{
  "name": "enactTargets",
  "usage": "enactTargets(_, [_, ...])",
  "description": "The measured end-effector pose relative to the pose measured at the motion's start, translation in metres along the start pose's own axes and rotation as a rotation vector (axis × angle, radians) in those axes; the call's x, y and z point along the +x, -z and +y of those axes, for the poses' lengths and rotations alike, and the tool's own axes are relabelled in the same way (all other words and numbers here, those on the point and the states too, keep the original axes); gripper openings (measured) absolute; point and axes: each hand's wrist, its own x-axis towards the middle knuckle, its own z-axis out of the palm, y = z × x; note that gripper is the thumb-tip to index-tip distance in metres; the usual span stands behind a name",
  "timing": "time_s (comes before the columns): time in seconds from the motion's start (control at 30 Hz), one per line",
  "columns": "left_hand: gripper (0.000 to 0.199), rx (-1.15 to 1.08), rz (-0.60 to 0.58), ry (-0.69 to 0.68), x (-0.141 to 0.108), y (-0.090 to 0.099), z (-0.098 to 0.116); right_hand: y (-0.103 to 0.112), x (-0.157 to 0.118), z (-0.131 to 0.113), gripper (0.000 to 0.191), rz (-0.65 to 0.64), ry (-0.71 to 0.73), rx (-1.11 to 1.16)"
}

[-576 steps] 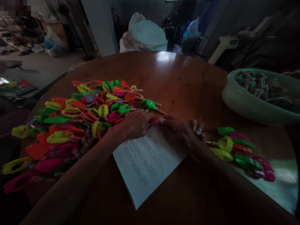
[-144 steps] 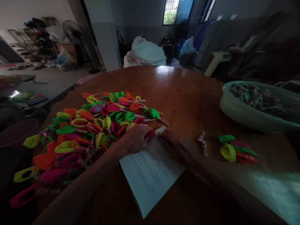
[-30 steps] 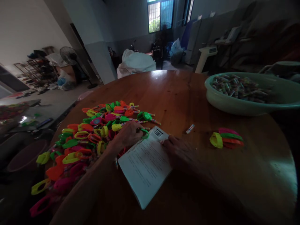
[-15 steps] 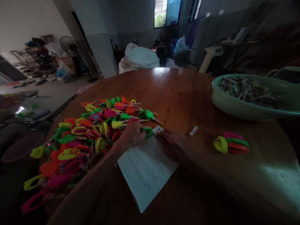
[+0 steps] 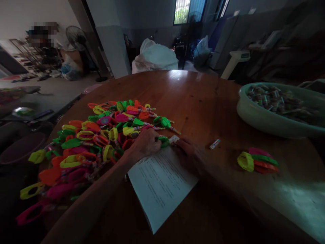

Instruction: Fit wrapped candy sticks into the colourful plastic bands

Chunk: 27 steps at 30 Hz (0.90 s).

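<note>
My left hand (image 5: 148, 142) is closed on a green plastic toy watch (image 5: 164, 141), gripping it near the top edge of a printed paper stack (image 5: 157, 193). Fingers of my right hand (image 5: 188, 152) pinch a small whitish piece (image 5: 174, 139) close to the watch's right end; its exact kind is too small to make out. Both hands rest over the paper's upper part. Beside my left forearm spreads a heap of bright toy watches (image 5: 86, 135) in green, orange, yellow and pink, several with candy-like wrapped sticks attached.
One wrapped stick (image 5: 214, 144) lies alone right of my right hand. Farther right is a small group of coloured watch pieces (image 5: 264, 160). A pale green basin (image 5: 269, 125) full of wrapped sticks stands at the right of the round wooden table (image 5: 188, 95).
The view has shifted slightly, so the table things sit a little differently in frame. My two hands stay close together, still holding the green watch and the whitish piece.
</note>
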Motion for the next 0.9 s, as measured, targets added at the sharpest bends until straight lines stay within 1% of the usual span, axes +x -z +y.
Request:
enactTargets(0.2, [0.026,-0.001,0.007,-0.006,-0.0008,0.0003,-0.0005,-0.0017,0.0016,0.0011,0.020,0.033,0.066,-0.033])
enactTargets(0.43, [0.027,0.012,-0.006,0.001,-0.0005,-0.0001,-0.0001,-0.0004,0.0025,-0.0012,0.017,0.078,0.075,-0.050])
enactTargets(0.6, [0.028,0.006,-0.003,-0.004,-0.0005,0.0023,0.0019,0.0005,0.0010,0.0002,0.022,0.058,0.186,-0.119])
enactTargets(0.67, [0.028,0.006,-0.003,0.000,-0.0007,0.0029,0.0026,-0.0004,0.0007,0.0023,0.022,0.052,0.185,-0.056])
enactTargets(0.83, [0.028,0.009,0.008,-0.009,-0.0007,0.0019,0.0026,-0.0051,0.0033,0.0058,0.023,0.090,0.059,0.254])
enactTargets(0.9, [0.027,0.006,0.004,-0.017,-0.0006,0.0012,0.0017,-0.0059,0.0044,0.0065,0.023,0.092,0.051,0.287])
